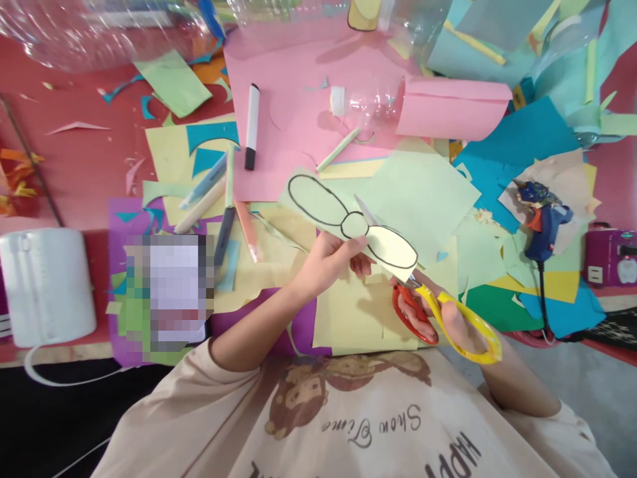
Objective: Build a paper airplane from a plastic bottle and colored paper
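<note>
Tabletop (74,172) in red is strewn with paper offcuts (212,137), by which much earlier cutting is suggested. On it a pink sheet (288,60) is spread, and a clear plastic bottle (373,99) is laid on its side there, its end away from the cap already wrapped in pink paper (452,109). The yellow-and-red scissors (430,303) are gripped by the right hand (455,318), the digits hooked through handles that are spread apart. Above cream sheets (348,322), a pale paper strip (351,222) is pinched between the thumb and fingers of the left hand (328,262). On the strip a black bow outline (355,226), two loops and a small circle, is fully drawn. Paper is left outside the line around the left loop and at the right end, so trimming is judged mostly undone.

At the top edge, large clear bottles (114,40) are cut off by the frame. What is covered by the pixelated patch (172,299) cannot be fully made out. The blades are mostly hidden behind the strip; only one tip is seen past its upper edge, and whether paper is caught between them cannot be told.
</note>
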A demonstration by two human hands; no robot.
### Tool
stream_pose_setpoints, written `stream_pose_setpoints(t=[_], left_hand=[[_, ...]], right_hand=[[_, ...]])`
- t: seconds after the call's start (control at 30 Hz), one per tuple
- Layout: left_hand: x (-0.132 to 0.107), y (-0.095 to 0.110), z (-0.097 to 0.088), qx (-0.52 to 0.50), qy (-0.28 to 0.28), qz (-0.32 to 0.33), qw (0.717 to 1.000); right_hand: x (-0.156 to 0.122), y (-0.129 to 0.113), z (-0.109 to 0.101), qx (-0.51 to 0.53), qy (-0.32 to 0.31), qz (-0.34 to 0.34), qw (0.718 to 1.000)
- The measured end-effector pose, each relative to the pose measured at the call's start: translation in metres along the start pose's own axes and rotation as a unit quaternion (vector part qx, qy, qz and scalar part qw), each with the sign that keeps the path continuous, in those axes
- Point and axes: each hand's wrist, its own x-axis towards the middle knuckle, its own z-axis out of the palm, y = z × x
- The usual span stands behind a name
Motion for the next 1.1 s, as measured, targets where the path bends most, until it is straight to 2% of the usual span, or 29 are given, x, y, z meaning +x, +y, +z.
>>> stream_pose_setpoints(t=[0.1, 0.17, 0.33, 0.4, 0.5, 0.57, 0.7, 0.9, 1.1], left_hand=[[0.001, 0.001, 0.0, -0.001, -0.007, -0.002, 1.0], [0.0, 0.002, 0.0, 0.009, -0.001, -0.011, 1.0], [-0.005, 0.004, 0.002, 0.114, 0.01, -0.055, 0.992], [-0.006, 0.005, 0.002, 0.142, 0.033, -0.063, 0.987], [-0.007, 0.004, 0.001, 0.14, 0.088, -0.025, 0.986], [-0.008, 0.002, -0.001, 0.147, 0.109, -0.03, 0.983], [-0.01, 0.002, -0.003, 0.136, 0.084, -0.089, 0.983], [-0.005, 0.015, 0.005, 0.056, 0.067, -0.043, 0.995], [-0.003, 0.014, 0.004, 0.019, 0.052, -0.059, 0.997]], right_hand=[[0.003, -0.001, -0.001, 0.069, -0.03, -0.009, 0.997], [0.003, -0.001, 0.0, 0.089, -0.018, -0.01, 0.996], [0.002, 0.005, 0.004, 0.115, -0.007, -0.007, 0.993], [0.002, 0.009, 0.006, 0.125, 0.002, -0.016, 0.992], [0.002, 0.013, 0.007, 0.139, 0.016, -0.04, 0.989], [0.002, 0.013, 0.006, 0.142, 0.02, -0.046, 0.989], [0.0, 0.006, 0.003, 0.118, 0.001, -0.039, 0.992], [-0.004, 0.002, 0.006, 0.132, 0.024, -0.028, 0.991], [-0.006, 0.0, 0.007, 0.116, 0.021, -0.011, 0.993]])
